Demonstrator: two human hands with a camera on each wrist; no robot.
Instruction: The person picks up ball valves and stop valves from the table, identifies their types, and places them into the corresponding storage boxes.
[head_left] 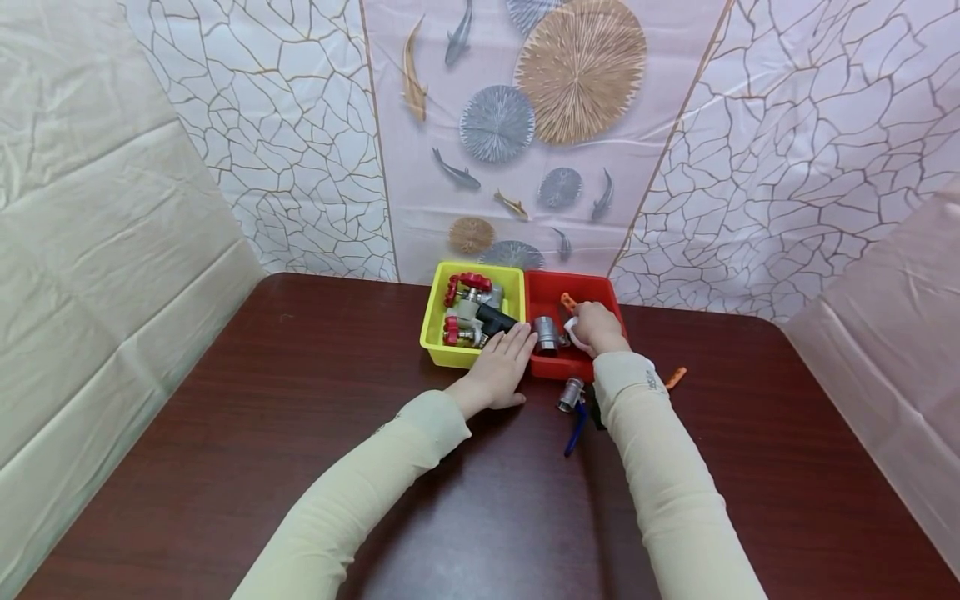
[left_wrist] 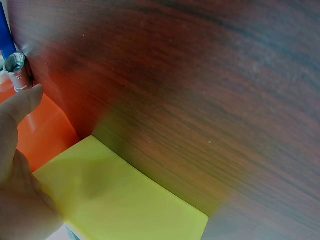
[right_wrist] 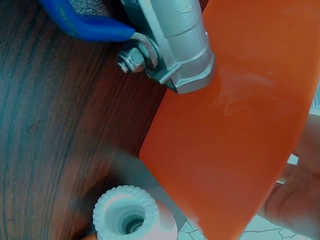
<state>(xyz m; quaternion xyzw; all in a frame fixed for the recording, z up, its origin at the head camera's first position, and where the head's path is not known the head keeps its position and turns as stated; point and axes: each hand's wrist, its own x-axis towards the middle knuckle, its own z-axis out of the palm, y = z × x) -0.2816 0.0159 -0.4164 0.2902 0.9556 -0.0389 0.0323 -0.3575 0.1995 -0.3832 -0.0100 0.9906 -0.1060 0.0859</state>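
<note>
My right hand [head_left: 596, 325] reaches into the red bin [head_left: 570, 367] and grips a white plastic valve [head_left: 576, 335] with an orange handle [head_left: 567, 302]. Beside it in the bin lies a silver metal valve body [head_left: 546, 333]. In the right wrist view the bin's wall hides most of that hand. My left hand [head_left: 501, 367] rests with straight fingers at the adjoining rims of the yellow bin [head_left: 453, 357] and the red one, its thumb pointing along the outside. Red-knobbed valves [head_left: 474, 282] and a black fitting [head_left: 495, 318] fill the yellow bin.
In front of the red bin, a metal ball valve [head_left: 572, 394] with a blue lever [head_left: 576, 432] lies on the dark wooden table [head_left: 337, 375]. A white plastic fitting [right_wrist: 127, 215] stands near the bin's corner; an orange handle [head_left: 676, 377] shows right of my sleeve. Patterned cloth hangs behind.
</note>
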